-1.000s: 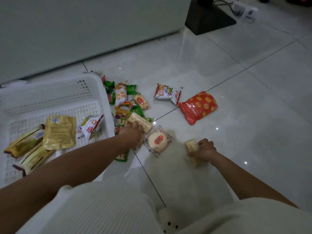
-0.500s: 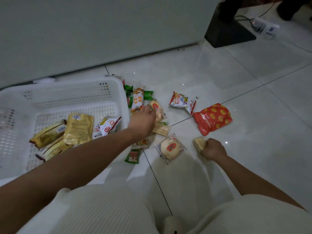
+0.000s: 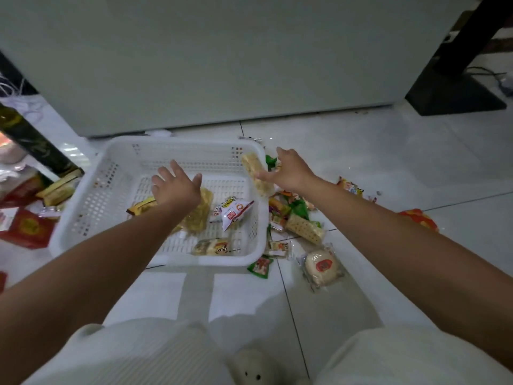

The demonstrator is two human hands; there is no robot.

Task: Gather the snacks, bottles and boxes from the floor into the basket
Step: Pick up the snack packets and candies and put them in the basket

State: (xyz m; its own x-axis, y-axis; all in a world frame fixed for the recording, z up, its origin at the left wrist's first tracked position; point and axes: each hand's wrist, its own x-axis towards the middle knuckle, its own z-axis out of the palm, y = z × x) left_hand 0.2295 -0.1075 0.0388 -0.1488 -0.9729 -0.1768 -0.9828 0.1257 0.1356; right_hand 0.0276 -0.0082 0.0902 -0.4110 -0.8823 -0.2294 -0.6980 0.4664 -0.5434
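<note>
Across the middle left of the frame, white basket (image 3: 83,218) on pale floor tiles, already holding yellow packets (image 3: 198,215), a white-and-red pouch (image 3: 233,213) and a small wrapped cake (image 3: 212,247). Over its interior, left hand (image 3: 175,187) spread flat, fingers apart, nothing in it. At the basket's right rim, right hand (image 3: 290,172) fingers extended, touching a long cracker pack (image 3: 256,175) tilted against the wall; pinched or already let go, cannot tell. Right of the basket, loose pile still on the floor: second cracker pack (image 3: 304,229), round bun in clear wrap (image 3: 322,266), green sachet (image 3: 259,266), red bag (image 3: 419,218) at mid right. Far left, red boxes (image 3: 26,227) and a dark bottle (image 3: 30,137). Probably all light; film slippery and crackers brittle, so best taken across the pack's middle, gently; bun soft, best lifted by its wrapper edge.
</note>
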